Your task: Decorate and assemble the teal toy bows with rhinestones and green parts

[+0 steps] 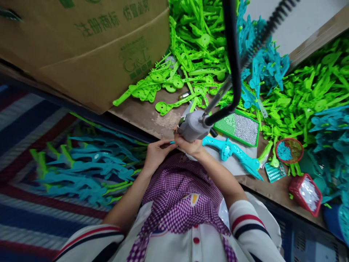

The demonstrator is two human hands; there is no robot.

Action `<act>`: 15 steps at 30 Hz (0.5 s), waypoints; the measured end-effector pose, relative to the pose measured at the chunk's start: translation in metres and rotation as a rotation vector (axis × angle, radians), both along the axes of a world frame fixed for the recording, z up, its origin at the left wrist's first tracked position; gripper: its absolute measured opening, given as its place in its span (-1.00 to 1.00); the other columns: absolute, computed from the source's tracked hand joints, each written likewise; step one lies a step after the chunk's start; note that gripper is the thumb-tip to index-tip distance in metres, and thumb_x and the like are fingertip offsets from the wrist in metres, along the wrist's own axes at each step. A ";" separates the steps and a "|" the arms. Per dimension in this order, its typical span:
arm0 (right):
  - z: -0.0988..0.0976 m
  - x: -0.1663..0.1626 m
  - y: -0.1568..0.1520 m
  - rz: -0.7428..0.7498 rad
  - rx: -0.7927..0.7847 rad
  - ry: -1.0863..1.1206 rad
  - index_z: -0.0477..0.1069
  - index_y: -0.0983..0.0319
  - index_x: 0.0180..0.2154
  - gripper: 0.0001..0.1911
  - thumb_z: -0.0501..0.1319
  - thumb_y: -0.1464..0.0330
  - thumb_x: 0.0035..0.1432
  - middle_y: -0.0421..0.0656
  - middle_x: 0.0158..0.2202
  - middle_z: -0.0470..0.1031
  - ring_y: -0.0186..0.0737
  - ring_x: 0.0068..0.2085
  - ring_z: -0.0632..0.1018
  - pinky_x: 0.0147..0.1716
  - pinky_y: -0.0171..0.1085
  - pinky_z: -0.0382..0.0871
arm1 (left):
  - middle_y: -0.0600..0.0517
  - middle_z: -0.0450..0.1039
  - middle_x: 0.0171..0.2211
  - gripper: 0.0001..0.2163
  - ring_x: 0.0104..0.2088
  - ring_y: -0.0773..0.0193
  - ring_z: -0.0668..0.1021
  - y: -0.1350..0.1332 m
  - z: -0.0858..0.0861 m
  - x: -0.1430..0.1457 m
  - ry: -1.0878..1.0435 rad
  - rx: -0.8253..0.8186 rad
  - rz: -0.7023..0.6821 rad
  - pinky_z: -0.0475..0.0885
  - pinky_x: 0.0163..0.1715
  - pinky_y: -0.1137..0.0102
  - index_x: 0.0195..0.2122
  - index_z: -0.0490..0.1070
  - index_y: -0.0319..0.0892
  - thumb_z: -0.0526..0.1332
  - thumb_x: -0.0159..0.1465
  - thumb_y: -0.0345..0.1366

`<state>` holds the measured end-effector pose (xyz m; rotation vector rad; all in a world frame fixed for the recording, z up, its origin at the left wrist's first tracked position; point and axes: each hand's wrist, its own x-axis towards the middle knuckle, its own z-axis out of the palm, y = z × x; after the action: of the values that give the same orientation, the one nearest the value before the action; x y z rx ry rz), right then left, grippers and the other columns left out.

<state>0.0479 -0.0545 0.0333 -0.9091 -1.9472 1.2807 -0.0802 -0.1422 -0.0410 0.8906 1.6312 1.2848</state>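
My left hand [158, 154] is closed, thumb and fingertips pinching the thin turquoise end of a plastic piece. Close beside it, my right hand [191, 145] has its fingers curled, partly covered by a grey lamp head [193, 125]; what lies in its fingers is hidden. From the right side of that hand, a long curved turquoise plastic part [226, 149] with a pointed, forked end stretches over a white sheet [240, 165]. Whether the pinched end belongs to this same part cannot be told. Behind it sits a green tray [257, 125] of small silvery pieces.
Heaps of lime-green plastic parts [199, 40] and turquoise parts [259, 54] cover the back. A large cardboard box [109, 72] stands left. A black lamp arm [231, 43] crosses the view. At right are a red basket [291, 189] and a round red-rimmed basket [301, 153].
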 end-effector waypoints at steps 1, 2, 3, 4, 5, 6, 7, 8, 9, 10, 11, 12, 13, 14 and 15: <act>0.004 -0.001 0.000 -0.026 0.008 0.035 0.30 0.14 -0.51 -0.60 0.36 0.01 -0.03 -0.21 -0.49 0.41 -0.23 -0.36 0.50 -0.25 -0.18 0.50 | -0.04 0.65 -0.40 -0.63 -0.38 0.11 0.64 0.000 -0.001 0.001 0.001 0.004 0.019 0.54 -0.39 0.37 -0.28 0.67 -0.26 0.47 -0.01 -0.07; 0.007 -0.002 0.000 -0.051 0.012 0.083 0.31 0.13 -0.52 -0.59 0.37 -0.01 -0.06 -0.23 -0.51 0.40 -0.24 -0.40 0.48 -0.29 -0.19 0.49 | -0.04 0.65 -0.41 -0.64 -0.40 0.12 0.63 0.000 -0.003 0.001 0.003 0.007 0.035 0.53 -0.41 0.38 -0.29 0.67 -0.26 0.46 -0.02 -0.09; 0.010 -0.002 0.000 -0.070 0.011 0.132 0.31 0.13 -0.52 -0.58 0.38 -0.02 -0.08 -0.24 -0.53 0.39 -0.26 -0.43 0.46 -0.33 -0.20 0.48 | -0.04 0.64 -0.42 -0.66 -0.41 0.12 0.63 -0.001 -0.004 0.001 0.006 0.007 0.047 0.52 -0.44 0.38 -0.31 0.67 -0.26 0.46 -0.02 -0.10; 0.012 -0.003 0.000 -0.078 0.009 0.168 0.32 0.13 -0.53 -0.57 0.39 -0.02 -0.10 -0.26 -0.54 0.38 -0.27 -0.45 0.44 -0.36 -0.21 0.47 | -0.04 0.64 -0.43 -0.68 -0.42 0.12 0.62 -0.001 -0.007 0.001 0.012 0.004 0.057 0.52 -0.46 0.38 -0.32 0.67 -0.25 0.45 -0.01 -0.12; 0.014 -0.003 -0.001 -0.080 0.003 0.193 0.32 0.13 -0.53 -0.57 0.41 -0.02 -0.12 -0.27 -0.54 0.38 -0.29 -0.47 0.43 -0.39 -0.22 0.46 | -0.04 0.63 -0.43 -0.70 -0.43 0.12 0.62 -0.002 -0.009 0.001 0.023 0.000 0.066 0.51 -0.48 0.38 -0.33 0.66 -0.25 0.45 -0.02 -0.13; 0.014 -0.004 -0.001 -0.083 -0.005 0.213 0.33 0.12 -0.53 -0.57 0.42 -0.01 -0.14 -0.28 -0.55 0.38 -0.30 -0.48 0.42 -0.41 -0.23 0.45 | -0.04 0.63 -0.44 -0.71 -0.43 0.11 0.62 -0.002 -0.012 0.000 0.036 -0.006 0.073 0.50 -0.50 0.38 -0.35 0.66 -0.25 0.45 -0.02 -0.14; 0.014 -0.006 -0.002 -0.085 -0.017 0.227 0.33 0.13 -0.53 -0.57 0.44 0.00 -0.16 -0.28 -0.55 0.38 -0.30 -0.49 0.41 -0.43 -0.23 0.44 | -0.04 0.63 -0.44 -0.72 -0.44 0.11 0.62 -0.002 -0.013 0.000 0.049 -0.010 0.079 0.49 -0.51 0.38 -0.36 0.66 -0.24 0.45 -0.02 -0.15; 0.012 -0.008 -0.002 -0.089 -0.031 0.239 0.33 0.13 -0.53 -0.58 0.46 0.03 -0.19 -0.29 -0.56 0.38 -0.31 -0.50 0.40 -0.45 -0.24 0.43 | -0.04 0.63 -0.44 -0.72 -0.43 0.10 0.62 -0.002 -0.015 -0.001 0.060 -0.012 0.083 0.49 -0.51 0.38 -0.36 0.65 -0.24 0.45 -0.02 -0.15; 0.010 -0.009 -0.003 -0.095 -0.044 0.250 0.34 0.13 -0.53 -0.58 0.47 0.05 -0.22 -0.29 -0.57 0.38 -0.32 -0.51 0.40 -0.45 -0.24 0.43 | -0.03 0.63 -0.43 -0.72 -0.43 0.11 0.62 -0.002 -0.016 -0.001 0.068 -0.011 0.081 0.50 -0.49 0.38 -0.35 0.65 -0.24 0.45 -0.02 -0.14; 0.009 -0.011 -0.004 -0.104 -0.058 0.263 0.35 0.13 -0.54 -0.58 0.48 0.06 -0.24 -0.30 -0.57 0.38 -0.33 -0.51 0.40 -0.45 -0.25 0.43 | -0.03 0.63 -0.41 -0.71 -0.42 0.11 0.62 -0.002 -0.016 -0.001 0.070 -0.008 0.077 0.51 -0.46 0.37 -0.33 0.66 -0.23 0.45 -0.01 -0.14; 0.008 -0.011 -0.004 -0.126 -0.077 0.283 0.35 0.14 -0.54 -0.59 0.48 0.06 -0.24 -0.30 -0.58 0.38 -0.34 -0.51 0.41 -0.45 -0.27 0.43 | -0.03 0.64 -0.39 -0.69 -0.40 0.12 0.62 -0.002 -0.015 -0.002 0.068 -0.005 0.069 0.52 -0.42 0.36 -0.31 0.66 -0.23 0.46 -0.01 -0.13; 0.009 -0.010 -0.003 -0.147 -0.108 0.310 0.37 0.15 -0.54 -0.59 0.46 0.04 -0.22 -0.31 -0.59 0.37 -0.35 -0.52 0.42 -0.46 -0.28 0.42 | -0.04 0.65 -0.36 -0.66 -0.38 0.13 0.63 -0.001 -0.014 -0.002 0.063 -0.005 0.057 0.54 -0.38 0.35 -0.27 0.66 -0.22 0.47 -0.01 -0.11; 0.012 -0.006 -0.002 -0.171 -0.151 0.354 0.38 0.16 -0.52 -0.59 0.43 0.00 -0.17 -0.31 -0.59 0.37 -0.36 -0.53 0.42 -0.48 -0.30 0.41 | -0.05 0.66 -0.31 -0.63 -0.35 0.13 0.63 -0.001 -0.013 -0.002 0.055 -0.008 0.039 0.55 -0.32 0.34 -0.22 0.65 -0.21 0.47 0.00 -0.10; 0.017 0.001 0.002 -0.203 -0.193 0.413 0.40 0.17 -0.49 -0.57 0.38 -0.04 -0.11 -0.31 -0.60 0.37 -0.37 -0.55 0.42 -0.52 -0.31 0.39 | -0.06 0.66 -0.27 -0.60 -0.32 0.13 0.64 -0.001 -0.012 -0.003 0.047 -0.014 0.015 0.55 -0.27 0.32 -0.17 0.64 -0.21 0.47 0.02 -0.07; 0.024 0.011 0.007 -0.248 -0.222 0.480 0.42 0.17 -0.44 -0.54 0.32 -0.09 -0.05 -0.32 -0.61 0.35 -0.37 -0.59 0.41 -0.56 -0.32 0.37 | -0.08 0.65 -0.22 -0.57 -0.29 0.13 0.64 -0.002 -0.011 -0.004 0.043 -0.022 -0.015 0.55 -0.23 0.31 -0.12 0.63 -0.20 0.46 0.05 -0.05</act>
<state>0.0593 -0.0474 0.0572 -0.8229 -1.3023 1.4269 -0.0840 -0.1443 -0.0525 0.9213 1.6665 1.2430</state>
